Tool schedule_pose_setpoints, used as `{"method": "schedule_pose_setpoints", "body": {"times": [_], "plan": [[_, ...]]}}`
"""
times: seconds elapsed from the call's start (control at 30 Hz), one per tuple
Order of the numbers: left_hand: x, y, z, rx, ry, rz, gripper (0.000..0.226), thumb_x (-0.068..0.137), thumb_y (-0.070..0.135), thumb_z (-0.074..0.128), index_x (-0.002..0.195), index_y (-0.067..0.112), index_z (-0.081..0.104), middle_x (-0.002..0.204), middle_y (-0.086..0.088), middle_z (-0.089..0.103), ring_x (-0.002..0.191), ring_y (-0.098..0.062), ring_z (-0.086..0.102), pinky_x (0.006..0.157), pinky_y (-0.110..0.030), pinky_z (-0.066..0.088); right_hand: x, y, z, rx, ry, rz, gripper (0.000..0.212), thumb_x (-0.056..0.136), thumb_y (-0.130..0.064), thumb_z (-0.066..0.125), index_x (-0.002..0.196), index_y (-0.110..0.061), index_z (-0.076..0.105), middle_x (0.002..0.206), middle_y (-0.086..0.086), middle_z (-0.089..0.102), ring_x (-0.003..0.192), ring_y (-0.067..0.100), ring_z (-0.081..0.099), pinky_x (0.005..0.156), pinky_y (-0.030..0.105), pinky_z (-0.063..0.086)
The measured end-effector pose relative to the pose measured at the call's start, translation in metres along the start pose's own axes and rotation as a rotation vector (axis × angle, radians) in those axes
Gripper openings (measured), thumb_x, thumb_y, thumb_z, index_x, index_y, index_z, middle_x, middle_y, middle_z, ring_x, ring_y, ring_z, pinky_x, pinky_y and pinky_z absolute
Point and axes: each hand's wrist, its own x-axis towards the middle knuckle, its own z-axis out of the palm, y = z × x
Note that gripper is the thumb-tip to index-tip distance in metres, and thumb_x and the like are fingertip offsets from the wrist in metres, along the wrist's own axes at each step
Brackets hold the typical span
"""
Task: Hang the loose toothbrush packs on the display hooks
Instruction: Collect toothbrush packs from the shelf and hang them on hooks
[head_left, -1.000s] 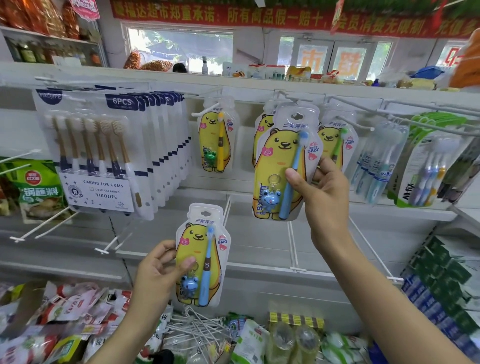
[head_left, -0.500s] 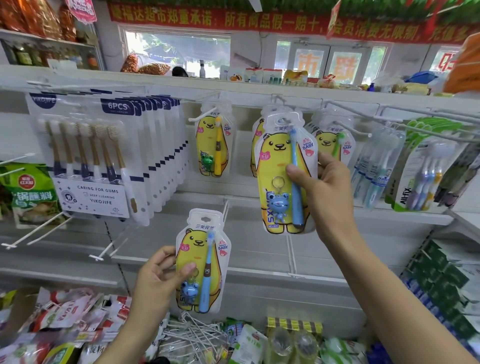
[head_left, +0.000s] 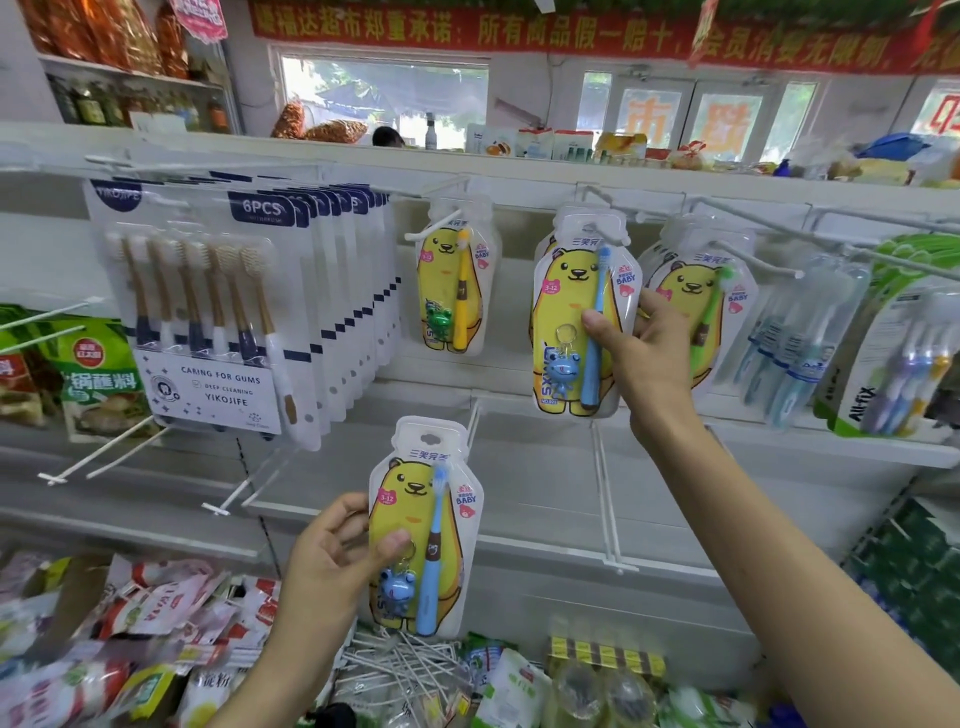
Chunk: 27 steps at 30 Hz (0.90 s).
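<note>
Your right hand (head_left: 649, 358) pinches a yellow bear toothbrush pack (head_left: 576, 322) up at a white display hook (head_left: 597, 234), thumb on its front and fingers curled behind, the pack's hang hole at the hook's tip. Lower and to the left, your left hand (head_left: 332, 556) holds a second bear pack (head_left: 423, 525) the same way, thumb across its front, well below the hooks. Further left hangs a row of six-piece toothbrush packs (head_left: 208, 312); loose hooks (head_left: 405, 670) lie heaped below.
</note>
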Motion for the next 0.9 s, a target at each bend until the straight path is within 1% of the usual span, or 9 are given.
{"method": "schedule_pose_setpoints", "body": {"times": [0.03, 0.1, 0.27, 0.37, 0.43, 0.6, 0.7, 0.8, 0.9], "plan": [[0.0, 0.001, 0.0, -0.004, 0.007, -0.004, 0.067, 0.056, 0.034, 0.094, 0.105, 0.0, 0.063, 0.097, -0.012, 0.078, 0.088, -0.028, 0.076, 0.071, -0.026, 0.061, 0.004, 0.002, 0.002, -0.005, 0.011, -0.001, 0.031, 0.089, -0.01, 0.074, 0.117, -0.003, 0.063, 0.106, 0.009, 0.075, 0.09, 0.017, 0.075, 0.073, 0.03, 0.062], [0.001, 0.002, 0.001, -0.005, 0.025, -0.005, 0.065, 0.056, 0.033, 0.093, 0.104, 0.001, 0.064, 0.097, -0.014, 0.078, 0.087, -0.027, 0.076, 0.071, -0.026, 0.062, 0.012, 0.007, 0.006, -0.005, 0.014, -0.001, 0.029, 0.09, -0.009, 0.073, 0.116, -0.004, 0.063, 0.105, 0.007, 0.075, 0.089, 0.014, 0.075, 0.071, 0.027, 0.061], [0.004, 0.002, 0.006, 0.002, 0.023, -0.001, 0.053, 0.062, 0.023, 0.088, 0.105, 0.003, 0.065, 0.096, -0.013, 0.078, 0.085, -0.024, 0.076, 0.073, -0.029, 0.063, 0.034, 0.025, 0.016, 0.003, 0.011, -0.003, 0.024, 0.091, -0.011, 0.071, 0.113, -0.007, 0.064, 0.107, 0.006, 0.074, 0.095, 0.017, 0.073, 0.084, 0.038, 0.061], [0.006, 0.004, 0.008, 0.0, 0.05, -0.013, 0.088, 0.042, 0.051, 0.098, 0.107, 0.002, 0.064, 0.097, -0.013, 0.078, 0.087, -0.025, 0.076, 0.07, -0.026, 0.061, 0.046, 0.031, 0.021, 0.015, 0.012, 0.004, 0.019, 0.092, -0.01, 0.069, 0.109, -0.017, 0.063, 0.106, 0.003, 0.073, 0.096, 0.015, 0.073, 0.085, 0.036, 0.06], [0.007, 0.006, 0.01, -0.011, 0.071, -0.028, 0.097, 0.035, 0.056, 0.097, 0.108, 0.001, 0.063, 0.098, -0.014, 0.078, 0.087, -0.026, 0.076, 0.07, -0.026, 0.061, 0.054, 0.035, 0.024, 0.014, 0.012, 0.011, 0.02, 0.093, -0.01, 0.068, 0.11, -0.018, 0.062, 0.108, 0.003, 0.073, 0.098, 0.015, 0.072, 0.088, 0.037, 0.06], [0.008, 0.002, 0.009, 0.008, 0.084, -0.03, 0.068, 0.055, 0.031, 0.096, 0.106, 0.001, 0.063, 0.096, -0.013, 0.078, 0.088, -0.029, 0.076, 0.069, -0.026, 0.061, 0.068, 0.045, 0.027, -0.038, 0.014, 0.026, 0.013, 0.093, -0.014, 0.067, 0.102, -0.023, 0.062, 0.104, -0.001, 0.072, 0.098, 0.015, 0.071, 0.093, 0.043, 0.057], [0.006, 0.001, 0.009, 0.021, 0.085, -0.038, 0.044, 0.066, 0.005, 0.078, 0.106, -0.002, 0.062, 0.095, -0.014, 0.078, 0.086, -0.028, 0.076, 0.07, -0.026, 0.061, 0.069, 0.05, 0.028, -0.046, 0.022, 0.033, 0.013, 0.093, -0.021, 0.068, 0.105, -0.023, 0.064, 0.105, -0.001, 0.073, 0.099, 0.015, 0.07, 0.093, 0.044, 0.057], [0.004, 0.002, 0.01, 0.026, 0.066, -0.034, 0.041, 0.067, 0.003, 0.075, 0.106, -0.001, 0.062, 0.096, -0.013, 0.078, 0.084, -0.025, 0.077, 0.068, -0.025, 0.061, 0.068, 0.053, 0.028, -0.095, 0.034, 0.071, 0.022, 0.09, -0.029, 0.069, 0.109, -0.018, 0.065, 0.106, 0.0, 0.073, 0.099, 0.018, 0.07, 0.092, 0.047, 0.057], [0.001, 0.003, 0.014, 0.016, 0.042, -0.031, 0.039, 0.07, 0.004, 0.074, 0.107, -0.001, 0.062, 0.097, -0.011, 0.078, 0.088, -0.024, 0.076, 0.07, -0.025, 0.061, 0.062, 0.057, 0.026, -0.199, 0.017, 0.141, 0.027, 0.089, -0.022, 0.072, 0.112, -0.014, 0.061, 0.108, 0.002, 0.069, 0.101, 0.022, 0.066, 0.093, 0.045, 0.055]]}}
